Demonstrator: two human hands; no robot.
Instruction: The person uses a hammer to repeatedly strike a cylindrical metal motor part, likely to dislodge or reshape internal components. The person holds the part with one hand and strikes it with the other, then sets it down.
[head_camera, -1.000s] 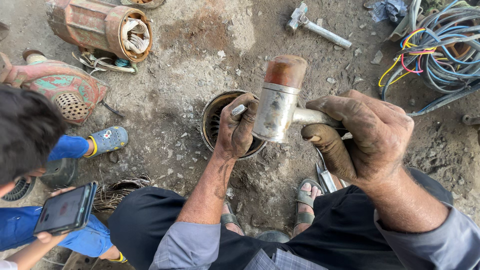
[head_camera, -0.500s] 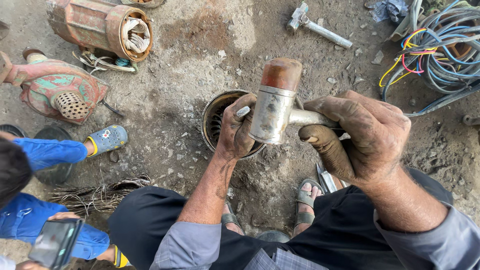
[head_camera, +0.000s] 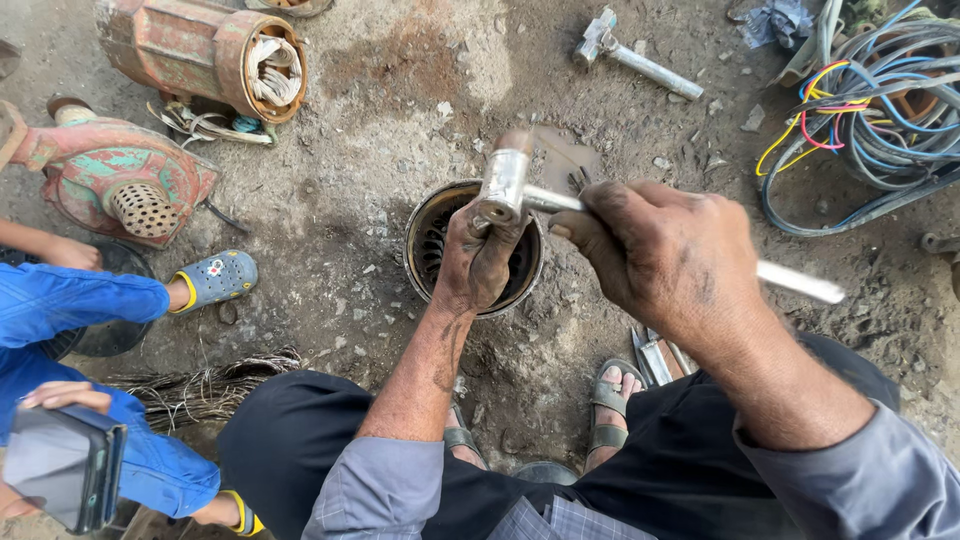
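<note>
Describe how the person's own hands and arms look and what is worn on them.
Both hands are bare, gloveless, smeared with dark grime: left hand, right hand. Grey sleeves cover the arms, the left sleeve pushed above the elbow, the right sleeve bunched on the forearm.

I am seeing my right hand (head_camera: 672, 252) gripping the metal handle of a hammer (head_camera: 505, 182), whose steel head is sitting just above my left hand (head_camera: 478, 258). That hand is resting inside the round motor stator (head_camera: 424, 240) standing on the dirt ground (head_camera: 400, 110). Beside me, a person in blue (head_camera: 70, 310) is holding a phone (head_camera: 62, 465).
</note>
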